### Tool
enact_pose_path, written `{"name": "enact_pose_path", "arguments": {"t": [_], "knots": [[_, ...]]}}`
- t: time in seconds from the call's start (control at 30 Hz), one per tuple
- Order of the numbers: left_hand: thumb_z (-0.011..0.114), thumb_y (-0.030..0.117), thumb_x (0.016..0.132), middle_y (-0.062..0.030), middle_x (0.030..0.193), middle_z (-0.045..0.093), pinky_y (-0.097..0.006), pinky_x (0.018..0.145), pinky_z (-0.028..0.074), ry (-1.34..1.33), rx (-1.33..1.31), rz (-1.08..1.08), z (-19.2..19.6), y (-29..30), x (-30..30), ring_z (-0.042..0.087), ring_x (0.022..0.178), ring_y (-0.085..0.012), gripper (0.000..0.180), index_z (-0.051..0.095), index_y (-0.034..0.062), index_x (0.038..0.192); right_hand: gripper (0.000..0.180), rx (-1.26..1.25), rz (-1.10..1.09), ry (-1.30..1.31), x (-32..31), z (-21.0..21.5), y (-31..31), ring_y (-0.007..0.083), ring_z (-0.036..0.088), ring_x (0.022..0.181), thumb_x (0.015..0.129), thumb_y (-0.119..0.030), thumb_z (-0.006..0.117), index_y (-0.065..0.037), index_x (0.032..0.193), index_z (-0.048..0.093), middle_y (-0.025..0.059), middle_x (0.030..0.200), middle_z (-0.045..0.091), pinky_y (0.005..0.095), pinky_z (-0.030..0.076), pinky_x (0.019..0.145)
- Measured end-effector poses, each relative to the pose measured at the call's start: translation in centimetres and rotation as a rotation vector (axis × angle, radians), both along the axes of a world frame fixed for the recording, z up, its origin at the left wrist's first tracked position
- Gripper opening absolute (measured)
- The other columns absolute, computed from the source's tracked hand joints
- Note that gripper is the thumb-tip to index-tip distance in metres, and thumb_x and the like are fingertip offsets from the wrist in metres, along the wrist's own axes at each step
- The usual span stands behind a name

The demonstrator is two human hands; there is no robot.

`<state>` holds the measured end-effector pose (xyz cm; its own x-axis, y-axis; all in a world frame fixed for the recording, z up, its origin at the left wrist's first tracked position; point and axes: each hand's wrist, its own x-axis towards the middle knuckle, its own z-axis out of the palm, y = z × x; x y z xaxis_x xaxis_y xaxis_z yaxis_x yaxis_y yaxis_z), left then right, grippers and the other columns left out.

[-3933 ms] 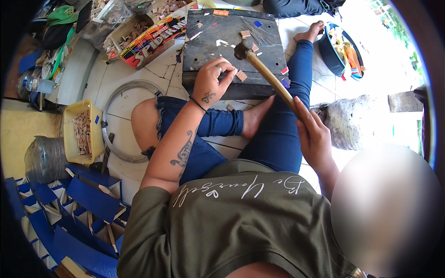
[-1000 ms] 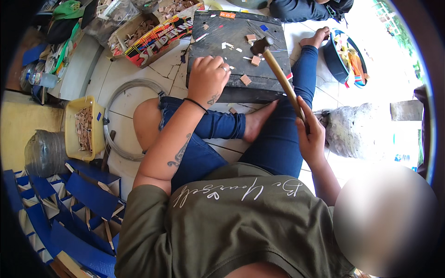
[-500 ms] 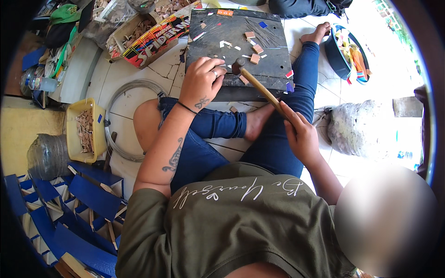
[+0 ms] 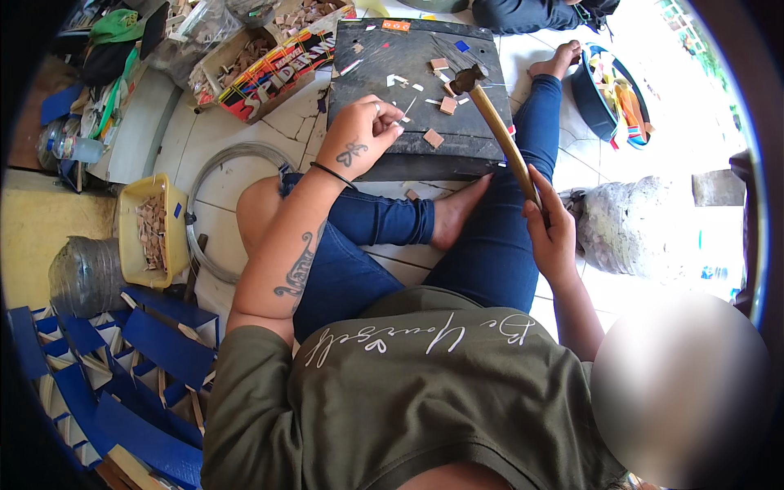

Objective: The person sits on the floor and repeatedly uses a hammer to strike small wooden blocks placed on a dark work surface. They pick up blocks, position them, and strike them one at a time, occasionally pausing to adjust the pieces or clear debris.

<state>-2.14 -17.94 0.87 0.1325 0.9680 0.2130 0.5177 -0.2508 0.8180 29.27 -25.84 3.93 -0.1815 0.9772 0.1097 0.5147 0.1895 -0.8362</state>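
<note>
My right hand [image 4: 553,233] is closed around the wooden handle of a hammer [image 4: 500,131]. The hammer's dark metal head is raised over the right part of a black board-like block [image 4: 384,147]. Above the block's near left part, my left hand [image 4: 363,132] pinches a thin, pale, needle-like piece [image 4: 409,108] between thumb and fingers; its exact kind is too small to tell. Small square wooden pieces lie on the block, among them one near my left hand [image 4: 434,138] and one under the hammer [image 4: 448,105]. White scraps [image 4: 397,80] are scattered there too.
A yellow bin [image 4: 175,237] of wood bits and a wire coil [image 4: 233,155] are on the left. Cardboard boxes [image 4: 278,69] of wood pieces stand beyond, blue panels [image 4: 167,347] lower left. A dark tub [image 4: 600,106] and wrapped bundle [image 4: 629,224] are right. Another person's leg [image 4: 523,15] is ahead.
The hammer has swung up and right, away from my left hand. My left hand has turned, and the thin piece now shows in its fingers. The near wooden piece is fully visible.
</note>
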Motion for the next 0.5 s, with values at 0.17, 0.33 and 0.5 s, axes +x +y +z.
{"name": "enact_pose_path", "arguments": {"t": [0.17, 0.33, 0.5], "knots": [[0.071, 0.004, 0.081, -0.0105, 0.082, 0.069, -0.028, 0.066, 0.055, -0.272, 0.036, 0.15, -1.1, 0.2, 2.1, 0.068, 0.067, -0.0182, 0.008, 0.066, 0.0004, 0.087, 0.046, -0.014, 0.028, -0.031, -0.5, 0.6, -0.2, 0.0073, 0.047, 0.066, 0.094, -0.002, 0.056, -0.007, 0.14, 0.051, 0.0042, 0.093, 0.063, 0.0226, 0.043, 0.065], [0.069, 0.007, 0.085, -0.0082, 0.079, 0.068, -0.029, 0.067, 0.051, 0.035, 0.273, 0.146, -2.1, -0.3, 2.9, 0.066, 0.071, -0.0192, 0.006, 0.067, 0.0009, 0.086, 0.045, 0.048, 0.115, -0.142, -1.1, 2.0, -0.5, 0.0196, 0.064, 0.082, 0.093, -0.002, 0.056, -0.007, 0.138, 0.051, 0.0134, 0.107, 0.067, 0.0289, 0.05, 0.078], [0.066, 0.013, 0.089, -0.0109, 0.078, 0.067, -0.037, 0.065, 0.048, 0.124, 0.457, 0.192, -2.5, -0.2, 3.4, 0.062, 0.072, -0.0289, 0.014, 0.068, 0.0023, 0.081, 0.047, 0.209, 0.147, -0.192, -2.0, 3.0, -0.2, 0.0277, 0.065, 0.079, 0.092, -0.003, 0.057, -0.008, 0.138, 0.052, 0.0139, 0.104, 0.066, 0.0316, 0.052, 0.074]]}}
